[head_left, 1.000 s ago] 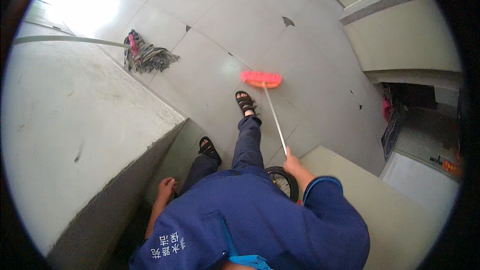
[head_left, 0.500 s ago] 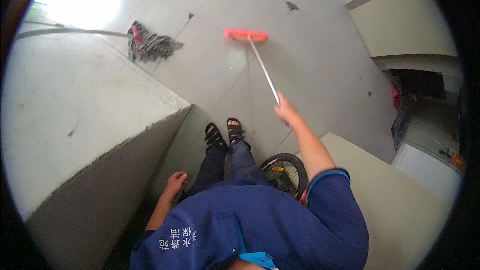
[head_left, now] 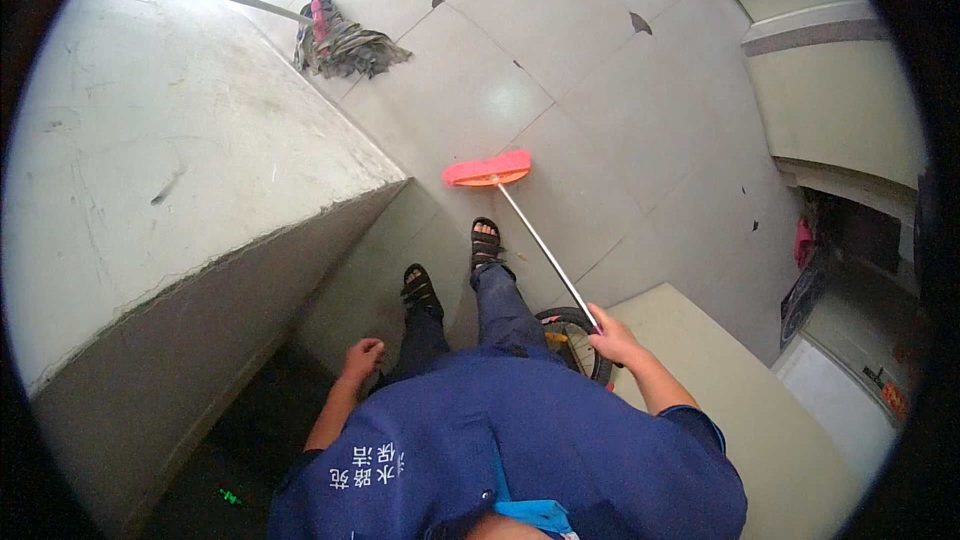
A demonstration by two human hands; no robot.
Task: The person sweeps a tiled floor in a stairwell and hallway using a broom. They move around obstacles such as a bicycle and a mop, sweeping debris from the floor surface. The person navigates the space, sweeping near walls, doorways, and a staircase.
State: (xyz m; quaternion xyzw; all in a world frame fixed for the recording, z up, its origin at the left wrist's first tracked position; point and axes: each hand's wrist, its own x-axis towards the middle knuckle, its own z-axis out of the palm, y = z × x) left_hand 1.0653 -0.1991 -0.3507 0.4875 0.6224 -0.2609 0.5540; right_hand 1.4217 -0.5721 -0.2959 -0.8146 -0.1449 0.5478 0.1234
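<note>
My right hand (head_left: 616,336) is closed round the end of the silver handle of a broom (head_left: 487,169). The broom's head is pink and orange and lies on the tiled floor just beyond my right foot. At my left side hangs my left hand (head_left: 362,357), with its fingers loosely bent and nothing in it. It is beside my left leg, apart from the broom.
A rag mop (head_left: 350,45) with a long handle lies by the pale slab (head_left: 190,140) on the left. A bicycle wheel (head_left: 575,325) stands close by my right leg, next to a cream panel (head_left: 720,370). Small dark scraps, such as one (head_left: 640,23), dot the floor.
The broom has come back toward me, its head now near my feet. My right hand has drawn back with the handle. My feet have moved apart, the right one forward.
</note>
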